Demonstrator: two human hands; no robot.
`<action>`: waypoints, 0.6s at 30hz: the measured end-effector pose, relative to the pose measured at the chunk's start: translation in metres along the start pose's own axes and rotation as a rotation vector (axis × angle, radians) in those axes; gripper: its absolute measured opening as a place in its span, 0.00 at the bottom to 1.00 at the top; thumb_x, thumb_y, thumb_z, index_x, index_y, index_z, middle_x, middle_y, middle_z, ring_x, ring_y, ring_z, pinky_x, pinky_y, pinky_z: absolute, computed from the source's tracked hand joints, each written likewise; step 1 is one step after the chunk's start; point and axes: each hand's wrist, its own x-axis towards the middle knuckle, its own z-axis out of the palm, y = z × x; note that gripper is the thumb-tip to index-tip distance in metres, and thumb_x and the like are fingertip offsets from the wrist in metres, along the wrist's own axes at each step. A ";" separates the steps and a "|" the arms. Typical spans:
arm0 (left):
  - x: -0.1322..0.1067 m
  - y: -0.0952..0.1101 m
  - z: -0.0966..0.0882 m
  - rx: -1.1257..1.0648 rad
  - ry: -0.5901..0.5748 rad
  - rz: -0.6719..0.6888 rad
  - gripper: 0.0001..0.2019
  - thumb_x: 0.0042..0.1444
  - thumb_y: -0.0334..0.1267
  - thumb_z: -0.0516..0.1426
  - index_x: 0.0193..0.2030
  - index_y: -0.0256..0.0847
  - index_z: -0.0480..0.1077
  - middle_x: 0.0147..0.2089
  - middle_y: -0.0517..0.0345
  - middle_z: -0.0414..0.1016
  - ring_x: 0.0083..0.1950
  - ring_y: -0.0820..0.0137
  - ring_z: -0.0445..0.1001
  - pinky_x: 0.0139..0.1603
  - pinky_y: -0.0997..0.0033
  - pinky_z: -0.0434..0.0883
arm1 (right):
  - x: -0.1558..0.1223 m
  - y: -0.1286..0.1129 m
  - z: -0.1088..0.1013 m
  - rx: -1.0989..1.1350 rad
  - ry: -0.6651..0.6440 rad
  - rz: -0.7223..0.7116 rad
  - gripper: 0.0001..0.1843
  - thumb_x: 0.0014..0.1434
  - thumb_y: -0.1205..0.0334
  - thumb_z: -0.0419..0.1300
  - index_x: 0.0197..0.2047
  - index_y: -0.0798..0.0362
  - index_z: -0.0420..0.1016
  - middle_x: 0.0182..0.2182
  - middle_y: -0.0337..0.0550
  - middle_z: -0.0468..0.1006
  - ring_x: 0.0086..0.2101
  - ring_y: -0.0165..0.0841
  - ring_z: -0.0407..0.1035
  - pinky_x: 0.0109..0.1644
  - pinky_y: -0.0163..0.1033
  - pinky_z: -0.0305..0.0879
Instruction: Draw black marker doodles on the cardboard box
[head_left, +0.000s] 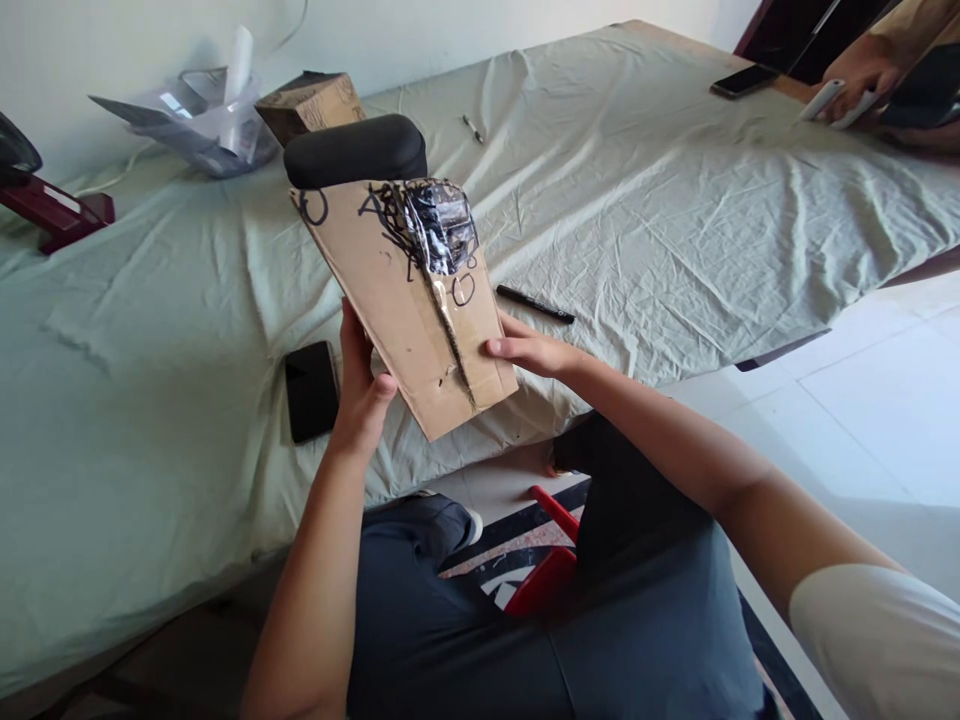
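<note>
A cardboard box [397,310] is held tilted over the front edge of the table, its taped seam facing me. Black marker writing and a shiny patch of dark tape [444,228] cover its upper part. My left hand [364,385] grips the box's left side, thumb along the edge and fingers behind. On the lower right, my right hand [529,350] clasps it with the thumb on the face. Just right of the box lies a black marker [535,304]. A black phone [311,392] rests left of my left hand.
Behind the box sits a black rounded case [356,150]. Farther back are a second cardboard box [311,105] and a clear plastic basket [206,125]. A pen [473,128] lies on the wrinkled cloth [637,200]. Another person's hand [859,75] is near a phone [744,81] at right.
</note>
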 end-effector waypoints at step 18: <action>0.001 0.027 0.019 -0.175 0.051 -0.051 0.58 0.50 0.62 0.76 0.86 0.61 0.58 0.88 0.48 0.58 0.89 0.37 0.57 0.90 0.33 0.57 | -0.001 -0.021 0.020 -0.186 0.088 0.014 0.58 0.55 0.37 0.76 0.81 0.47 0.64 0.79 0.51 0.70 0.77 0.57 0.64 0.84 0.62 0.63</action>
